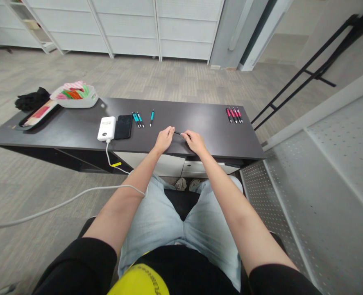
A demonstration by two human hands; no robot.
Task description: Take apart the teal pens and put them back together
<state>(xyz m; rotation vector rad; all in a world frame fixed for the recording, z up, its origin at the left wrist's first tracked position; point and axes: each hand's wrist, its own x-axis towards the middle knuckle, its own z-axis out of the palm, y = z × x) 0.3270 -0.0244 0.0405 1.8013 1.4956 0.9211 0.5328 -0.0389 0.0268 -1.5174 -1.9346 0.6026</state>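
Observation:
Both my hands meet over the front middle of a dark table (pixel 200 123). My left hand (pixel 164 138) and my right hand (pixel 193 139) are closed in a pinch on the two ends of a thin dark pen (pixel 178 133) held between them, just above the tabletop. To the left lie three teal pens: a pair (pixel 137 119) side by side and a single one (pixel 152 117). Several red pens (pixel 234 115) lie in a row near the far right corner of the table.
A white power bank (pixel 106 128) with a white cable (pixel 77 198) and a black phone (pixel 124 126) lie left of my hands. A white basket (pixel 77 100) of coloured items, a flat tray (pixel 37 116) and black cloth (pixel 32 99) sit at the far left. A perforated panel (pixel 323 196) stands on my right.

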